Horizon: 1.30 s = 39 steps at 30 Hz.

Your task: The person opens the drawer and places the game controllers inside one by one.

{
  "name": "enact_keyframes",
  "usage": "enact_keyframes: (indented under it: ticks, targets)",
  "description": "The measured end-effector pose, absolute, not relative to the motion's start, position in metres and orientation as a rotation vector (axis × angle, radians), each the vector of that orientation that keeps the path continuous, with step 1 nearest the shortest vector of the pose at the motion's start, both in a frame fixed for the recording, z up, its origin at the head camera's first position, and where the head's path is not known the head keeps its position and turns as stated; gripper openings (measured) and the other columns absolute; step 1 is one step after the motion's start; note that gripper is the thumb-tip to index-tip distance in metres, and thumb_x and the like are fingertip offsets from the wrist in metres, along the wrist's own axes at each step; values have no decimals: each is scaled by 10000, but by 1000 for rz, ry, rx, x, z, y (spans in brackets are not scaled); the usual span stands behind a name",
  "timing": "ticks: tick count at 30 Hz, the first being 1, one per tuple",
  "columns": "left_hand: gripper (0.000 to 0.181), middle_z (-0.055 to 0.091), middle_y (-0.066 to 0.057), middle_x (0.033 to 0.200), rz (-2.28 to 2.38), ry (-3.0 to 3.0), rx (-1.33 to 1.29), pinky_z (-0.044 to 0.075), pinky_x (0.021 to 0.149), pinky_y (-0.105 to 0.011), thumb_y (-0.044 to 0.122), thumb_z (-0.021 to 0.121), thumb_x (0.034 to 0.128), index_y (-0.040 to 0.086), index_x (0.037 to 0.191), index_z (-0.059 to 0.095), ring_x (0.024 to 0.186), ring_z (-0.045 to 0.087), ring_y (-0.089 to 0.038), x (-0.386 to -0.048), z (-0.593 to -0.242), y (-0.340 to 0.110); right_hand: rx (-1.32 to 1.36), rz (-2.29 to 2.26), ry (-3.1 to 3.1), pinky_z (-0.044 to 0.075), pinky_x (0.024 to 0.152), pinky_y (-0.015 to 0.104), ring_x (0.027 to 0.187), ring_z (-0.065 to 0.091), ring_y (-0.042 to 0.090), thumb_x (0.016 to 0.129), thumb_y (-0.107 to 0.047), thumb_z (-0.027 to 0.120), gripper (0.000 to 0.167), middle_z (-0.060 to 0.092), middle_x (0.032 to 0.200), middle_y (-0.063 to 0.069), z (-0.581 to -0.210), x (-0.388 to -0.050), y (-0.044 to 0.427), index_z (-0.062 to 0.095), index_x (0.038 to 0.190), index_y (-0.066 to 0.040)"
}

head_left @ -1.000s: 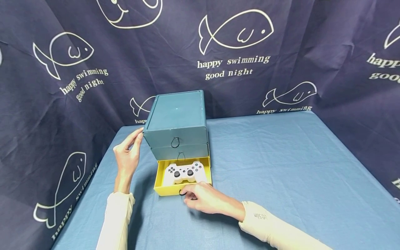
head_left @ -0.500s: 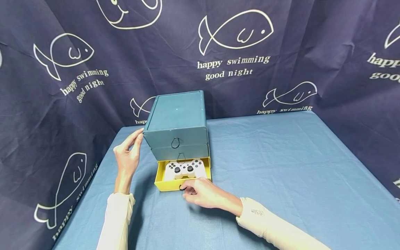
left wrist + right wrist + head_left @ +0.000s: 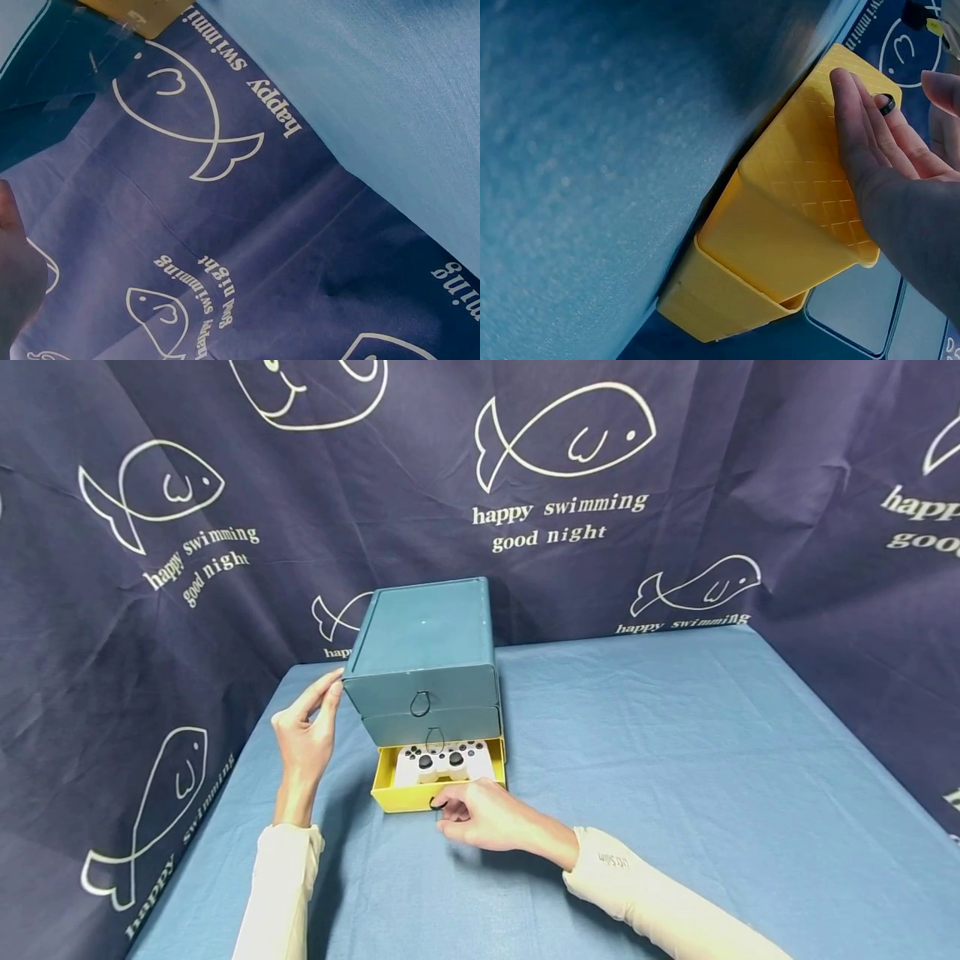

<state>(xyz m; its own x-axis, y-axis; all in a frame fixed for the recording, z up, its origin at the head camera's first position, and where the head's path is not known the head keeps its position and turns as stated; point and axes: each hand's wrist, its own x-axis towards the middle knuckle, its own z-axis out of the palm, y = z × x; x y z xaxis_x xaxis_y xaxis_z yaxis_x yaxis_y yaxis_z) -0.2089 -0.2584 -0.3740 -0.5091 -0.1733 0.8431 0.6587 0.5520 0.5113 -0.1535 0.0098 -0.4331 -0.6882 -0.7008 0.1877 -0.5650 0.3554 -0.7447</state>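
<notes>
A white game controller (image 3: 446,764) with black thumbsticks lies in the yellow bottom drawer (image 3: 405,799), which stands partly pulled out of a teal drawer cabinet (image 3: 427,627). At the drawer's front is my right hand (image 3: 487,817), a finger hooked in the small black pull loop (image 3: 887,105). The right wrist view shows its other fingers lying along the yellow front, with the thumb apart. My left hand (image 3: 306,727) touches the cabinet's left front corner with extended fingers and thumb. Only a blurred part of that hand (image 3: 15,262) shows in the left wrist view.
Two teal drawers sit above the yellow one, each with a thin pull loop, the top one's loop (image 3: 421,702) showing plainly. A blue cloth (image 3: 637,777) covers the table. Dark blue fish-printed curtain (image 3: 420,485) hangs behind and at the sides.
The yellow drawer has slid inward, carrying the controller further under the cabinet. My right hand has moved forward with the drawer's front. The left hand stays at the corner.
</notes>
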Motion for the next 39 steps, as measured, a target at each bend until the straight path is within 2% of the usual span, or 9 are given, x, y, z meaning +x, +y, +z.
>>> enact_keyframes:
  ticks: [12, 20, 27, 39]
  targets:
    - [217, 769, -163, 1013, -1083, -1832, -405, 503, 851, -151, -85, 720, 924, -22, 1122, 783, 952, 702, 24, -210, -374, -259, -1166, -1227, 2475, 543, 826, 253, 879, 694, 136, 903, -114, 762, 257, 751, 941, 42, -431, -161, 9, 733, 1135, -6]
    - [170, 773, -157, 990, -1076, -1829, -390, 499, 839, -141, 71, 722, 982, 5, 1121, 793, 929, 718, -13, -210, -375, -260, -1165, -1232, 2469, 538, 821, 244, 866, 686, 112, 904, -103, 759, 247, 748, 935, 34, -432, -165, 10, 734, 1129, -3]
    - [176, 770, -169, 990, -1080, -1828, -400, 496, 826, -134, 14, 734, 955, -12, 1120, 788, 926, 706, 17, -210, -374, -259, -1174, -1231, 2475, 557, 830, 291, 872, 692, 139, 906, -101, 759, 252, 751, 950, 57, -434, -172, 10, 730, 1133, 6]
    - [176, 771, -162, 1005, -1086, -1828, -408, 500, 832, -140, 58, 731, 972, -8, 1124, 788, 929, 721, -19, -209, -374, -258, -1150, -1228, 2471, 548, 831, 262, 893, 697, 160, 911, -91, 749, 259, 754, 989, 78, -434, -180, 10, 727, 1146, 15]
